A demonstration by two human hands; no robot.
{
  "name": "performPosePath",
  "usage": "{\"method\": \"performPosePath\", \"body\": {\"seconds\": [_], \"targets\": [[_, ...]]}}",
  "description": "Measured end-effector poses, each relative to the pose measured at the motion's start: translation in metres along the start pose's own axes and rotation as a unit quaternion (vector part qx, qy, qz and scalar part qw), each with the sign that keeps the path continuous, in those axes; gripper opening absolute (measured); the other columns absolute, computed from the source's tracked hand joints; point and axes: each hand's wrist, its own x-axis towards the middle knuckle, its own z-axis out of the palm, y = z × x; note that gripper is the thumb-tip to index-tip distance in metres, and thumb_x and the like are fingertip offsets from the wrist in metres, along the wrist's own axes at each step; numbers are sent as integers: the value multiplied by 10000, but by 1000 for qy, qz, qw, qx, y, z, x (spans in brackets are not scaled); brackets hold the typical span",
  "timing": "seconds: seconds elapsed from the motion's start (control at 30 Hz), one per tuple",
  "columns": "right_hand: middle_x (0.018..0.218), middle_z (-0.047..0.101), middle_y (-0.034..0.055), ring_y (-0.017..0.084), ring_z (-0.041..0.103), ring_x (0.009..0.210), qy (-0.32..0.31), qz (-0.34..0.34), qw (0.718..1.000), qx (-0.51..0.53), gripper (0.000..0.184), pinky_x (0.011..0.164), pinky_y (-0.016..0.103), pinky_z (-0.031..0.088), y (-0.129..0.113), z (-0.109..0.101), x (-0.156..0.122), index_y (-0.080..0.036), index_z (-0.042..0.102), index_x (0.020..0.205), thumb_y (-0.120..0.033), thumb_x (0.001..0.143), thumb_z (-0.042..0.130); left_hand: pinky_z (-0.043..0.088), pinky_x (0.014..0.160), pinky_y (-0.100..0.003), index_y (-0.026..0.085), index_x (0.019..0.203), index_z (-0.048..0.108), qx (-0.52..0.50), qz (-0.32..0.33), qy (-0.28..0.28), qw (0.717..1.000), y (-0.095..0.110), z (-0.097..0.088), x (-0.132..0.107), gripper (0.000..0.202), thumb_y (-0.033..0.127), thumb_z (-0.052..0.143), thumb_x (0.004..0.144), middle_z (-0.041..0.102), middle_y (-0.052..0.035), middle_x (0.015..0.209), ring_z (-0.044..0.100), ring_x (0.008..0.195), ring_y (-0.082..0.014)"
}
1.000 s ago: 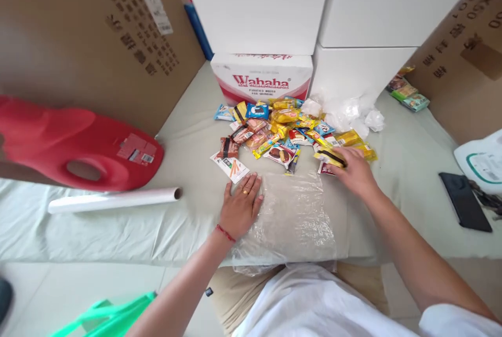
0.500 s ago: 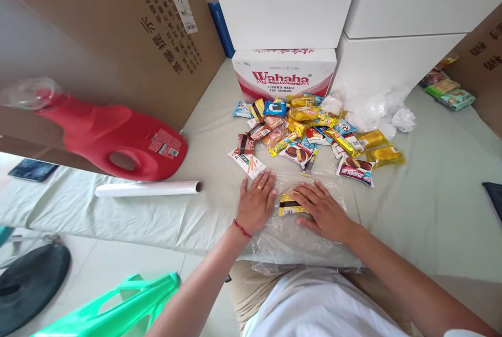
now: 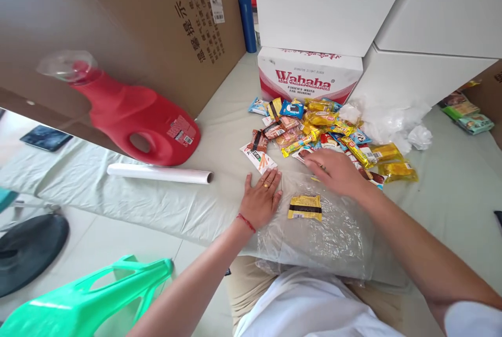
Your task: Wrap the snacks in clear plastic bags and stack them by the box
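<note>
A cloth-covered table (image 3: 439, 185) carries a wrinkled clear plastic sheet (image 3: 341, 237), its front edge hanging over. Behind that lies a heap of wrapped snacks (image 3: 319, 119). The left hand (image 3: 261, 201) rests flat, fingers slightly spread, at the sheet's left edge. The right hand (image 3: 339, 172) curls over the heap's front; whether it grips anything, I cannot tell. A yellow packet (image 3: 306, 207) lies on the sheet.
</note>
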Motion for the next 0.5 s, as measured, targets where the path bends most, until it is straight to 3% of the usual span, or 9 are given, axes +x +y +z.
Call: {"method": "performPosePath", "body": {"seconds": [0.07, 0.13, 0.2, 0.27, 0.37, 0.5], "targets": [[1283, 688, 130, 301, 601, 1229, -2, -52, 996, -71, 365, 1037, 450, 496, 3, 11, 60, -157, 679, 1296, -228, 1004, 471, 95, 1263, -656, 235, 1601, 317, 6, -1, -3, 1000, 0, 0, 0, 551, 389, 290, 1073, 331, -79, 1656, 334, 1538, -251], [1534, 523, 139, 326, 400, 1451, -5, -78, 994, -78, 530, 1205, 498, 319, 8, 31, 113, -121, 557, 1448, -153, 920, 571, 107, 1260, -661, 235, 1605, 304, 14, -4, -6, 1000, 0, 1, 0, 554, 394, 282, 1074, 319, -72, 1661, 324, 1543, -244], [1559, 492, 161, 348, 355, 1473, -45, -87, 991, -95, 608, 1230, 556, 229, 12, 51, 149, -110, 510, 1483, -155, 886, 615, 120, 1258, -662, 239, 1606, 298, 21, -8, -9, 1000, 0, 1, 1, 557, 405, 278, 1074, 313, -65, 1664, 316, 1547, -240], [1467, 571, 185, 358, 410, 1424, -70, -83, 988, -113, 542, 1216, 584, 220, 16, 63, 161, -104, 559, 1433, -181, 899, 613, 128, 1259, -657, 243, 1605, 301, 23, -9, -10, 1000, 1, 1, 0, 558, 413, 275, 1074, 320, -64, 1662, 323, 1544, -239], [1353, 634, 187, 360, 443, 1375, -30, -76, 991, -109, 447, 1204, 582, 239, 23, 59, 134, -119, 638, 1341, -251, 914, 634, 129, 1267, -634, 248, 1598, 327, 17, -7, -3, 1000, 1, 0, 0, 558, 430, 263, 1075, 340, -73, 1654, 341, 1535, -245], [1292, 643, 150, 343, 466, 1331, 97, -30, 994, -26, 503, 1140, 534, 359, 37, 27, 42, -203, 632, 1357, -440, 915, 676, 95, 1270, -637, 245, 1595, 343, -9, -2, 8, 1000, 1, -2, 0, 569, 458, 257, 1075, 350, -84, 1651, 339, 1535, -262]]}}
